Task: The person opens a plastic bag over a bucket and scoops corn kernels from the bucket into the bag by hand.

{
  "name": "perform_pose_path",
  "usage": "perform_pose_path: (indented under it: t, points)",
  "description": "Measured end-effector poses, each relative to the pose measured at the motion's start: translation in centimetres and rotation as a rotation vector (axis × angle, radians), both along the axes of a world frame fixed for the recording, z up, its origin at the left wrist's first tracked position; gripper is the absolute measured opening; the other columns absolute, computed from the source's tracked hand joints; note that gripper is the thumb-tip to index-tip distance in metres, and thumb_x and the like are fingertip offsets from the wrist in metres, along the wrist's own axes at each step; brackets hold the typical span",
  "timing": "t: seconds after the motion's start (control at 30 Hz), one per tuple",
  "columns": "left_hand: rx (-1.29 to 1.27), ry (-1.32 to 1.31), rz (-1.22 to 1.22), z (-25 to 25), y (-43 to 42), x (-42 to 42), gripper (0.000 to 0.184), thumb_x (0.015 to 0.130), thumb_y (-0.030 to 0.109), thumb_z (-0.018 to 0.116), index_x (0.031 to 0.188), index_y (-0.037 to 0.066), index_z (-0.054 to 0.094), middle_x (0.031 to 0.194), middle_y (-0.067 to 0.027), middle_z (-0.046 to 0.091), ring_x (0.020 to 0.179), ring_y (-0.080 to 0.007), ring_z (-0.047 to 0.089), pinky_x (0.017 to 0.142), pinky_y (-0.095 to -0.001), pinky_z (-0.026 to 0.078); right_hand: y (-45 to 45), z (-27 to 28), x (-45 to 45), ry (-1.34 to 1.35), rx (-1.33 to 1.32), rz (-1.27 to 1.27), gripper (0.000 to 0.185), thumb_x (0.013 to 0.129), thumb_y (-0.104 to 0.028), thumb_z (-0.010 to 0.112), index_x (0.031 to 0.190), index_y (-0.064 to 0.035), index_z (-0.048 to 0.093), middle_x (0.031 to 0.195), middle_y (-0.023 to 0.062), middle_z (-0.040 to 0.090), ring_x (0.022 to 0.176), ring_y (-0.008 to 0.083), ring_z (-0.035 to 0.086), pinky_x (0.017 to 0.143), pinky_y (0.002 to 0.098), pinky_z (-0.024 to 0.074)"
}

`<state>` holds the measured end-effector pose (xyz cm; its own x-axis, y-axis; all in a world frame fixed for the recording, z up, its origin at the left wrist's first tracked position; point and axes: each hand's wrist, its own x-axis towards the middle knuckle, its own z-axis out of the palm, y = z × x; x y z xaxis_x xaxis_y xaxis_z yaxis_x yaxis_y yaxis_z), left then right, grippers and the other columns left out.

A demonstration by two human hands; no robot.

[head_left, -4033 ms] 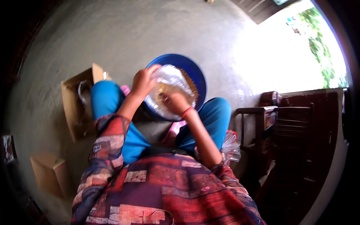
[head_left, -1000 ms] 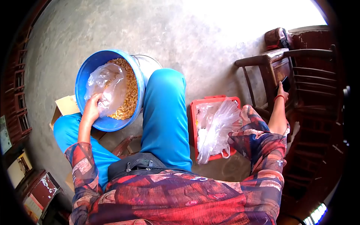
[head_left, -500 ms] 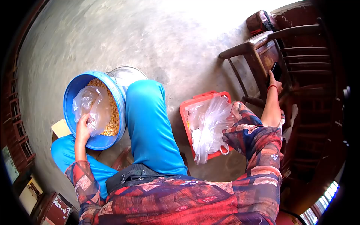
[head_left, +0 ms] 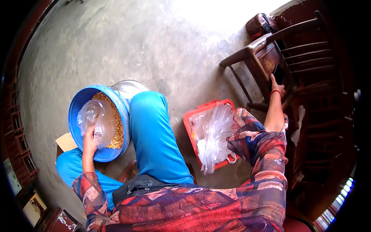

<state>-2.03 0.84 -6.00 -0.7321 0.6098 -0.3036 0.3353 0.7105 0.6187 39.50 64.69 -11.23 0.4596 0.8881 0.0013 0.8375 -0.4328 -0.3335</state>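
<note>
My left hand (head_left: 89, 140) is closed on the edge of a clear plastic bag (head_left: 94, 114). The bag lies inside a blue bucket (head_left: 78, 101), over yellow kernels that look like corn (head_left: 118, 131). Out at the right, my right hand (head_left: 278, 88) grips a dark phone (head_left: 278, 72) above the seat of a wooden chair (head_left: 268, 58). A red band circles that wrist. Between my knee and right sleeve sits a red plastic basket (head_left: 188, 120) with crumpled clear plastic bags (head_left: 214, 135) in it and over its rim.
Behind the bucket stands a pale metal pail (head_left: 133, 86). A cardboard box (head_left: 66, 142) is at the bucket's lower left. Dark wooden furniture (head_left: 320, 116) lines the right side. Grey concrete floor (head_left: 154, 46) stretches ahead.
My view has shifted slightly, so the bucket and basket appear a little lower and the chair a little further left. Both hands keep their holds.
</note>
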Motion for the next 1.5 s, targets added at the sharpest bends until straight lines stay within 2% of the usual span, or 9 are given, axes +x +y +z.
perform_pose_path:
  t: [0.2,0.47,0.6,0.73,0.87,1.07,1.13,1.27,1.5]
  points:
    - [0.021,-0.050,-0.009,-1.9,-1.9,-0.8,0.026,0.068,0.002,0.057,0.094,0.000,0.058,0.084,-0.0115,0.059,0.077,-0.0199,0.058,0.069,-0.0284,0.044,-1.7,-1.0,1.5,0.067,0.105,0.152,0.099,0.049,-0.063,0.067,0.121,-0.0012,0.040,0.124,0.0230,0.038,0.116,0.0338,0.037,0.097,0.0412,0.0302]
    - [0.028,0.043,-0.009,1.4,-1.0,0.5,0.025,0.074,0.002,0.053,0.098,-0.004,0.056,0.085,-0.0092,0.062,0.078,-0.0134,0.057,0.070,-0.0259,0.044,-8.9,-3.9,3.3,-0.077,0.471,0.495,0.067,0.064,-0.036,0.067,0.118,-0.0036,0.043,0.117,0.0175,0.042,0.112,0.0317,0.038,0.094,0.0394,0.0320]
    - [0.046,0.045,-0.006,1.5,-1.8,0.6,0.026,0.074,0.000,0.052,0.099,-0.003,0.056,0.086,-0.0108,0.061,0.077,-0.0126,0.057,0.069,-0.0243,0.045,-15.5,-3.5,0.8,0.098,0.467,0.744,0.053,0.068,-0.017,0.065,0.115,-0.0040,0.045,0.113,0.0159,0.045,0.106,0.0295,0.044,0.091,0.0374,0.0356]
    - [0.123,0.126,-0.071,1.1,-2.8,0.5,0.025,0.074,-0.001,0.052,0.099,-0.004,0.056,0.090,-0.0111,0.061,0.076,-0.0121,0.057,0.068,-0.0240,0.045,-22.9,0.2,-5.3,0.591,0.227,0.924,0.037,0.071,-0.003,0.057,0.107,-0.0047,0.052,0.103,0.0115,0.051,0.092,0.0191,0.052,0.080,0.0303,0.0452]
    - [0.203,0.186,-0.094,3.2,-2.5,1.3,0.023,0.073,0.002,0.055,0.095,-0.004,0.056,0.087,-0.0144,0.060,0.075,-0.0202,0.059,0.067,-0.0276,0.046,-29.0,6.1,-11.6,0.722,0.051,1.148,0.033,0.071,-0.001,0.056,0.103,-0.0096,0.055,0.100,0.0075,0.052,0.085,0.0156,0.053,0.065,0.0259,0.0484]
    - [0.240,0.285,-0.223,3.9,-3.9,1.4,0.021,0.075,0.007,0.056,0.093,-0.002,0.059,0.091,-0.0144,0.061,0.080,-0.0216,0.059,0.073,-0.0297,0.046,-37.2,11.4,-19.1,0.619,0.291,1.658,0.039,0.068,-0.008,0.059,0.106,-0.0086,0.051,0.103,0.0155,0.050,0.097,0.0337,0.047,0.081,0.0391,0.0401]
    - [0.223,0.230,-0.198,5.0,-4.4,2.1,0.020,0.075,0.009,0.056,0.092,0.001,0.060,0.092,-0.0147,0.061,0.087,-0.0260,0.059,0.077,-0.0318,0.045,-40.3,11.6,-20.3,0.437,0.241,1.782,0.045,0.067,-0.015,0.060,0.111,-0.0106,0.049,0.110,0.0144,0.046,0.105,0.0312,0.043,0.086,0.0421,0.0350]
    - [0.241,0.249,-0.230,3.9,-6.2,2.6,0.023,0.072,0.016,0.056,0.093,0.008,0.062,0.092,-0.0138,0.060,0.087,-0.0294,0.057,0.077,-0.0360,0.045,-42.5,10.5,-21.3,0.241,0.239,1.847,0.041,0.070,-0.022,0.056,0.110,-0.0136,0.051,0.117,0.0082,0.044,0.116,0.0271,0.035,0.093,0.0436,0.0254]
    - [0.169,0.265,-0.318,5.6,-6.2,2.7,0.025,0.072,0.018,0.055,0.095,0.009,0.062,0.091,-0.0138,0.061,0.086,-0.0297,0.057,0.078,-0.0376,0.045,-43.2,9.7,-21.9,0.106,0.269,1.839,0.040,0.072,-0.022,0.055,0.111,-0.0177,0.051,0.120,0.0075,0.043,0.118,0.0261,0.033,0.095,0.0448,0.0239]
